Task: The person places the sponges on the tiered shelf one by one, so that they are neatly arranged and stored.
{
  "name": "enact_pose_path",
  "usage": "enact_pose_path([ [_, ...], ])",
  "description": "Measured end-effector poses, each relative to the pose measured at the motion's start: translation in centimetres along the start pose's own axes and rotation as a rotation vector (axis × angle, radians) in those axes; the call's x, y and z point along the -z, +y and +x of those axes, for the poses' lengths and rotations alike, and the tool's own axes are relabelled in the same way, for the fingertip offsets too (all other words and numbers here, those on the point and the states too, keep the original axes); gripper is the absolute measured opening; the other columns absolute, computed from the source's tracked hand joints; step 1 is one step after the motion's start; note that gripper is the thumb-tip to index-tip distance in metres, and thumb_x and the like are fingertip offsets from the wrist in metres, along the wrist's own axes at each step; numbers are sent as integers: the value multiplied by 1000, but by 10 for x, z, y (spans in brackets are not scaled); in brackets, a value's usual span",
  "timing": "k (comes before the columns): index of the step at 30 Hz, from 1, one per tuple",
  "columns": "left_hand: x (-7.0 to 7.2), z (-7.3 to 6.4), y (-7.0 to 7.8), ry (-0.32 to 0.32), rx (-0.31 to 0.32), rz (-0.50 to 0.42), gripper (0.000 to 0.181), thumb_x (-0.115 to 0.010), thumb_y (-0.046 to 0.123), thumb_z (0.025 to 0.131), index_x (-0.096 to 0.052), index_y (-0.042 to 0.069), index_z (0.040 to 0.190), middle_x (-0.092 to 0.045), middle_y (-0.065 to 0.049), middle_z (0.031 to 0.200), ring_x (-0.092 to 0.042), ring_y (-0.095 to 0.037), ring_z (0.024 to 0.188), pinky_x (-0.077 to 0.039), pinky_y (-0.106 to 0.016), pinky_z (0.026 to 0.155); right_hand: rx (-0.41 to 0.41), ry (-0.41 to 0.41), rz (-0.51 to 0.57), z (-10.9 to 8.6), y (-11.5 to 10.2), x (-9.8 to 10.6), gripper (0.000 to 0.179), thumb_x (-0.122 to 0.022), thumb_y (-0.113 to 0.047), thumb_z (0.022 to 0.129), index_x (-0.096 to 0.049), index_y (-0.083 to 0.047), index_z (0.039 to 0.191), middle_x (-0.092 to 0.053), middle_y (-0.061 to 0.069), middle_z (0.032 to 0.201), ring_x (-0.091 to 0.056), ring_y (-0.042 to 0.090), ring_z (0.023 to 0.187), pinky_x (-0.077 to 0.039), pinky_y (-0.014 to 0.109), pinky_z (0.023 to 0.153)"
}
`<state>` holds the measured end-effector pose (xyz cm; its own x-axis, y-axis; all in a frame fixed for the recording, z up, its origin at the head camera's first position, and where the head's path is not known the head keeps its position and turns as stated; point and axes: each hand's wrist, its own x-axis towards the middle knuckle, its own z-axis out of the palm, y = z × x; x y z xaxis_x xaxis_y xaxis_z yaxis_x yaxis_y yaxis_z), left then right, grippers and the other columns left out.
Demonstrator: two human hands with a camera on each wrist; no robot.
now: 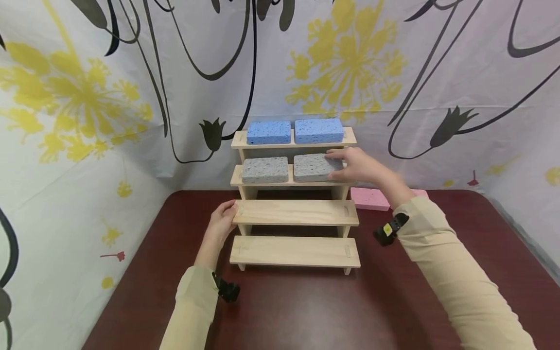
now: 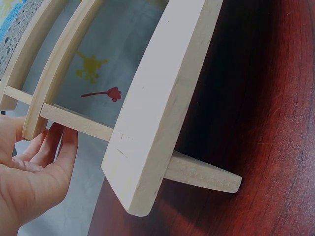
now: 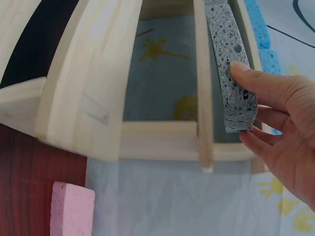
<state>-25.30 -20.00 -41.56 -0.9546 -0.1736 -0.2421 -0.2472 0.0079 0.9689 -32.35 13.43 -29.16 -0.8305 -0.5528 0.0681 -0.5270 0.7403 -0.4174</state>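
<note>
Inscriptions, brand names, numbers and signs: none legible in any of the three views. Possible label: one, a small yellow patch (image 1: 387, 229), on the black wrist camera (image 1: 399, 221) worn at the right cuff (image 1: 411, 219), seen in the head view; any marking on it is too small to read.

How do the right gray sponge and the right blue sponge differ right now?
Color: the right gray sponge is pale gray, the right blue sponge bright blue. Place: gray is at the second-highest step of the wooden rack, blue on its top step. Contact: the right hand grips the gray one; the blue one is untouched. Both are flat, porous rectangular blocks.
</note>
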Motion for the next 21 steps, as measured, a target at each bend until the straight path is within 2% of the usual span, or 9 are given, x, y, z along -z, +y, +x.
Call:
enact_pose_path([
  [2, 0, -2, 0, -1, -2, 3, 45, -41, 23, 98, -33, 8, 140, -41, -18, 137, -45, -28, 122, -38, -40, 105, -17, -24, 15, 2, -1, -4, 55, -67, -20, 83, -48, -1, 131, -41, 17, 140, -46, 35, 120, -42, 46, 95],
  [5, 2, -2, 1, -2, -3, 12, 45, -40, 23, 98, -33, 8, 140, -40, -18, 138, -45, -28, 122, -38, -40, 104, -8, -37, 10, 4, 1, -9, 57, -65, -22, 85, -45, -1, 133, -38, 18, 142, -47, 36, 118, -41, 47, 96],
  [8, 2, -3, 3, -2, -7, 12, 45, -40, 23, 98, -33, 8, 140, -40, -18, 138, -44, -28, 122, -38, -40, 105, 45, 18, -32, 1, 3, -14, 57, -64, -24, 86, -44, -1, 134, -36, 19, 143, -43, 37, 120, -36, 48, 100],
  [10, 3, -3, 2, -5, -1, 10, 45, -40, 24, 98, -32, 8, 140, -40, -18, 138, -44, -28, 123, -38, -40, 105, 106, 106, -57, -3, 8, -21, 57, -66, -24, 83, -47, 0, 132, -39, 21, 140, -37, 39, 125, -30, 51, 105],
  [14, 3, -3, 0, -9, -1, 11, 47, -40, 24, 98, -31, 8, 141, -39, -19, 139, -43, -28, 124, -37, -40, 105, 151, 380, 10, -20, 30, -34, 46, -69, -18, 81, -55, 0, 122, -49, 22, 128, -39, 39, 120, -29, 53, 102],
  [16, 3, -3, 0, -8, -7, 14, 46, -40, 24, 98, -31, 8, 141, -39, -19, 139, -43, -29, 124, -37, -41, 105, 112, 491, 77, -31, 49, -39, 40, -65, -18, 84, -56, 1, 119, -51, 23, 123, -40, 39, 118, -30, 54, 100],
  [17, 3, -3, 0, -7, -9, 18, 46, -40, 25, 98, -32, 8, 141, -39, -19, 139, -43, -29, 124, -37, -41, 105, 62, 517, 101, -38, 60, -40, 39, -62, -19, 87, -55, 1, 120, -50, 24, 123, -39, 40, 118, -29, 56, 100],
  [19, 3, -2, 0, -8, -8, 20, 45, -40, 25, 98, -33, 9, 140, -39, -18, 138, -43, -28, 123, -37, -40, 105, -64, 522, 128, -51, 84, -43, 42, -54, -25, 92, -52, 2, 123, -47, 26, 125, -37, 42, 120, -27, 58, 101],
  [21, 3, -2, 0, -6, -8, 24, 45, -40, 24, 98, -33, 9, 140, -39, -18, 139, -43, -28, 124, -37, -41, 105, -176, 480, 143, -63, 109, -48, 48, -49, -30, 94, -46, 5, 127, -42, 30, 129, -33, 46, 123, -24, 60, 102],
])
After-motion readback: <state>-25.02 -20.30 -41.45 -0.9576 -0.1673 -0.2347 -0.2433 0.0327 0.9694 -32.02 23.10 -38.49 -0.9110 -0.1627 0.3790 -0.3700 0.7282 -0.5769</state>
